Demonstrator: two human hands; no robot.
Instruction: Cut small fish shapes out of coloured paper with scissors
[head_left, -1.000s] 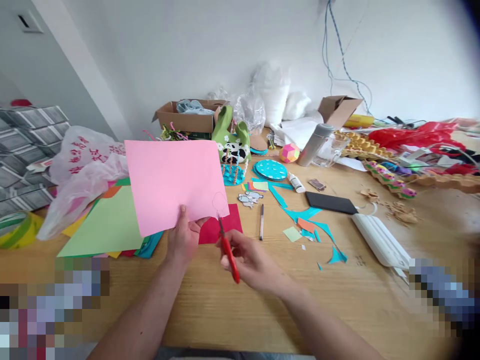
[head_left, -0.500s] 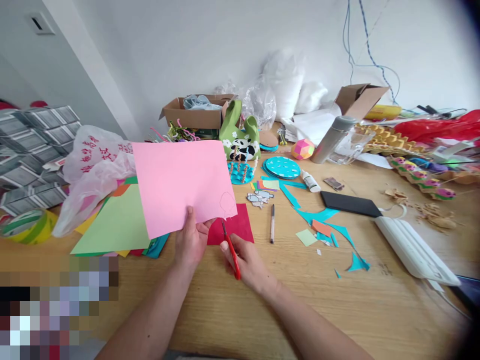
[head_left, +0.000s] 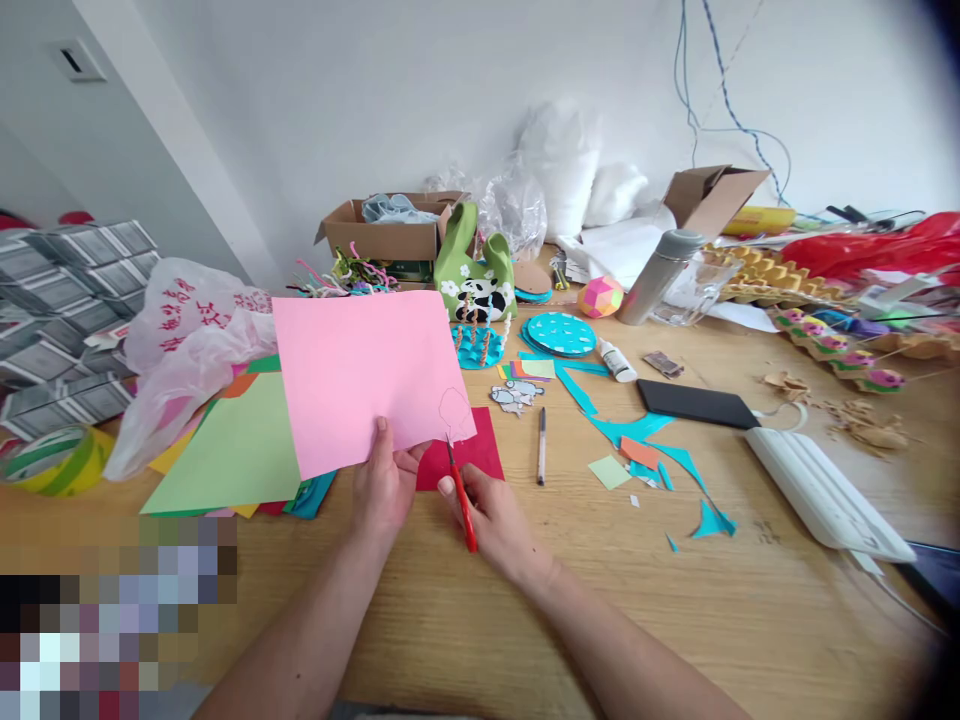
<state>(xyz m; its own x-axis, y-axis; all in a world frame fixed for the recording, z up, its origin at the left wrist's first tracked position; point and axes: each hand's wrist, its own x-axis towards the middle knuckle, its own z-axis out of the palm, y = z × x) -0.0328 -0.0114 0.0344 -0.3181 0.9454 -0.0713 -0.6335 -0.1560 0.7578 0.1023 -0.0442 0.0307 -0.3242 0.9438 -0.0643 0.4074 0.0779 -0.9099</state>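
On my feed the left hand (head_left: 384, 485) is partly closed at the bottom edge of the pink sheet (head_left: 367, 380), its thumb on the front and its other fingers going behind. The right hand (head_left: 487, 515) is curled around the red handles of the scissors (head_left: 463, 505), left of the lower centre of the frame; I cannot tell how far apart its hidden fingers are.

Largest first, I have the wooden table (head_left: 600, 620) filling the lower half. Held above it, the pink sheet sits left of centre, a thin drawn outline near its lower right corner. At left a light green sheet (head_left: 232, 450) lies on other coloured sheets, beside a white plastic bag (head_left: 172, 340) with red writing. An open cardboard box (head_left: 382, 238) stands upper left of centre, with a green panda bag (head_left: 476, 280) just right of it. A white power strip (head_left: 825, 490) slants across the lower right, near a black slab (head_left: 697, 403). Near the centre I see a red sheet (head_left: 484, 450), partly behind the pink one and the right hand. The scissors point up, their tips at the pink sheet's bottom edge, just under the outline. Blue discs (head_left: 561, 334) are stacked right of centre, a small white bottle (head_left: 617, 362) beside them. Smaller things follow: a pen (head_left: 541, 450) upright in the frame, an orange scrap (head_left: 639, 453), and a tiny white scrap (head_left: 634, 501) below that
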